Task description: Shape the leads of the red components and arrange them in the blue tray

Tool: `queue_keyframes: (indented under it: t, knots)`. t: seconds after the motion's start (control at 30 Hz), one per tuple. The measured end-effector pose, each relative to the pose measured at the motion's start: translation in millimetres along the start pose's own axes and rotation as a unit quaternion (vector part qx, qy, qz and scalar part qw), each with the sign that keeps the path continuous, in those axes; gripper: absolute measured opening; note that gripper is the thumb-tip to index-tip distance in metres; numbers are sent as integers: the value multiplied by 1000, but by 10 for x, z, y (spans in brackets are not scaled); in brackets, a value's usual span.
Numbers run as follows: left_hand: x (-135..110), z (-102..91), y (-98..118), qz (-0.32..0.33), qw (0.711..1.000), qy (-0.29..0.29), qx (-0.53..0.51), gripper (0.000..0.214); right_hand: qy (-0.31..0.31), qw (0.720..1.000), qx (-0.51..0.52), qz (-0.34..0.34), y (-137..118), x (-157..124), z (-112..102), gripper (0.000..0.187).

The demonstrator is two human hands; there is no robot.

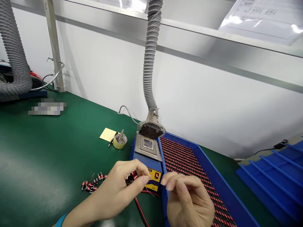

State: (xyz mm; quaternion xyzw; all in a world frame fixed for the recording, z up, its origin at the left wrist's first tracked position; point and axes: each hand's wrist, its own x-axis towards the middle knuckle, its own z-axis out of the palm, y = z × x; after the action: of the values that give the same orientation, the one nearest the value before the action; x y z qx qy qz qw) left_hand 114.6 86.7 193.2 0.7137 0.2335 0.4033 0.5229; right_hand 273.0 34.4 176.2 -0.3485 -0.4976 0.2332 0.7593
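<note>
- Parts (pixel 131 177), small red-and-black cylinders with thin wire leads, sit bunched in the left hand (pixel 118 186) at 6 o'clock in the view, just before the pot's front edge.
- The left hand's thumb and curled fingers close narrowly round that bunch.
- The right hand (pixel 189 201), at 5 o'clock, has its fingers bent and tips drawn into a tight pinch. I cannot tell whether anything thin lies between them.
- The pot (pixel 148 151) is a blue box with a square steel basin on top and a yellow label with a red light on its face.
- A round ribbed hood (pixel 151 127) hangs at the pot's 12 o'clock, on a grey corrugated hose (pixel 151 56).
- A blue plastic tray (pixel 220 179) at the pot's 3 o'clock is packed with neat rows of like red-and-black pieces.
- Loose parts (pixel 92 183) lie scattered on the smooth green mat (pixel 47 157) at the left hand's 9 o'clock.
- A tape roll (pixel 120 141) and a yellow note (pixel 107 134) lie at the pot's 9 o'clock.
- A red wire (pixel 140 211) runs between the hands.
</note>
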Motion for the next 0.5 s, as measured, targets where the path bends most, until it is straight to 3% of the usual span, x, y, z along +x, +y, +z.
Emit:
queue_keyframes:
  t: [0.07, 0.17, 0.23, 0.37, 0.5]
  knots:
    - [-4, 0, -33, -9, 997, 11, -71, 9, -49, 996, 27, 65, 33, -2, 22, 14]
    - [1, 20, -71, -25, 979, 17, -203, 24, -69, 976, 114, 173, 128, -39, 151, 14]
    - [14, 45, -85, -31, 971, 23, -237, 30, -45, 955, 169, 240, 179, -75, 266, 4]
    - [53, 74, -95, -45, 977, 39, -205, 36, 36, 913, 227, 338, 206, -130, 429, 35]
    - [104, 13, -96, -34, 976, 65, -204, 11, 67, 921, 190, 334, 229, -141, 445, 30]
